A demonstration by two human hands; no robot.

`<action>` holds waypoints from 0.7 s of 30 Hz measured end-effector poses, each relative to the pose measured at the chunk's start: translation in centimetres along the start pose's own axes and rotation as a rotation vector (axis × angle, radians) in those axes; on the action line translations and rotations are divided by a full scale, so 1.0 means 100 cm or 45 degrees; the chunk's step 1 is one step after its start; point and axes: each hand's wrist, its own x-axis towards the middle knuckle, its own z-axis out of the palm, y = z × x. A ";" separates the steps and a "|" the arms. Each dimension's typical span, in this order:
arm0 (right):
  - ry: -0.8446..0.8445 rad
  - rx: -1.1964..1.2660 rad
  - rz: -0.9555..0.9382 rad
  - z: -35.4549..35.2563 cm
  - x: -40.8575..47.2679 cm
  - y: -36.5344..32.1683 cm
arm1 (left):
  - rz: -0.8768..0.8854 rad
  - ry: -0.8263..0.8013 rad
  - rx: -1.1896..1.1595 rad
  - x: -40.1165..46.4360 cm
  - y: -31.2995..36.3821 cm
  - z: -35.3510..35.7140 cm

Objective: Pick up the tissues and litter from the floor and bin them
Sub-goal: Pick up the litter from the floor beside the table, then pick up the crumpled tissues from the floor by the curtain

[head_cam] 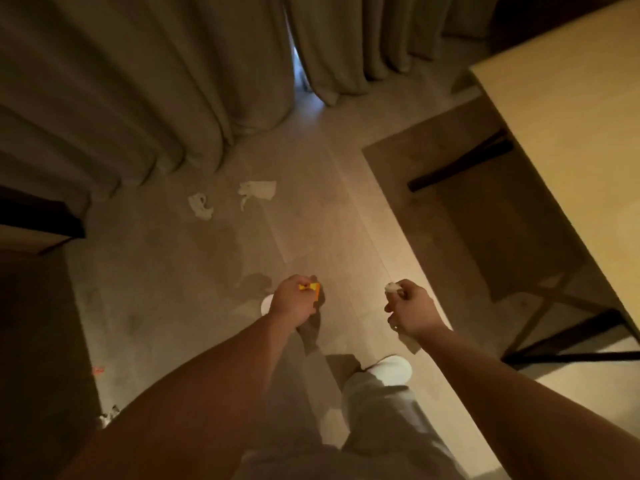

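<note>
Here, a person stands on a pale floor (194, 271) in a dim room, both fists clenched around collected litter. The left hand (292, 303) grips a yellow-orange scrap (310, 287); the right hand (412, 311) is closed on a crumpled white tissue (393, 287). Beyond the left hand, toward the curtain (121, 98), two more tissues lie close together: a torn tissue (256, 191) and a small wad (200, 206). Well to the left of that hand sit a red scrap (98, 370) and, nearer the camera, a grey-white crumple (109, 414). A wooden table (571, 109) stands to the right of the hands
</note>
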 end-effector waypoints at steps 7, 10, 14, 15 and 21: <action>-0.052 -0.063 -0.098 0.080 -0.014 -0.109 | -0.005 0.151 -0.232 0.003 -0.022 -0.132; -0.075 -0.068 -0.074 0.126 -0.006 -0.148 | 0.022 0.138 -0.292 0.015 -0.022 -0.189; -0.085 -0.072 -0.021 0.177 0.008 -0.194 | 0.033 0.163 -0.380 0.036 -0.008 -0.264; -0.092 -0.064 -0.008 0.187 0.013 -0.204 | 0.035 0.170 -0.387 0.043 -0.004 -0.279; -0.168 -0.114 0.039 0.237 0.069 -0.260 | -0.076 0.214 -0.499 0.100 0.020 -0.334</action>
